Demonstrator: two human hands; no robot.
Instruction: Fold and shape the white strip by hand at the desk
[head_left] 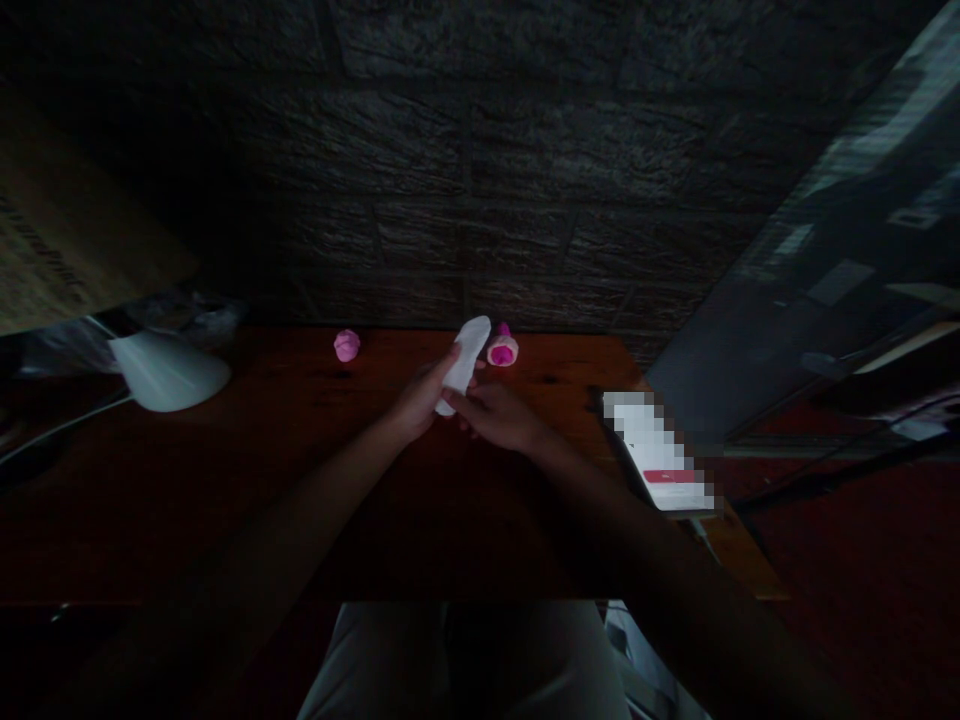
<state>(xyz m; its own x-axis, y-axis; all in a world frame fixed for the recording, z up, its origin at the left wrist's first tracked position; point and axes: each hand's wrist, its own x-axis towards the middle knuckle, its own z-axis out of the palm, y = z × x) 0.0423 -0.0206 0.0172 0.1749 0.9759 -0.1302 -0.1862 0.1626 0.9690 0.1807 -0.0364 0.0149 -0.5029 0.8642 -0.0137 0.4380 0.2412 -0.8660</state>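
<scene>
Both hands meet over the middle of a dark wooden table [225,480]. My left hand [417,400] is closed round a white oblong object [465,358] that points up and away from me. My right hand [499,415] is closed on the lower end of the same white object. A pink and white rolled item [502,349] lies on the table just behind the hands. A second small pink item [346,345] lies further left near the back edge.
A white lamp shade [169,370] on a thin arm sits at the left. A phone with a lit screen [660,455] lies at the right edge of the table. A dark brick wall [480,180] stands behind. My lap shows below.
</scene>
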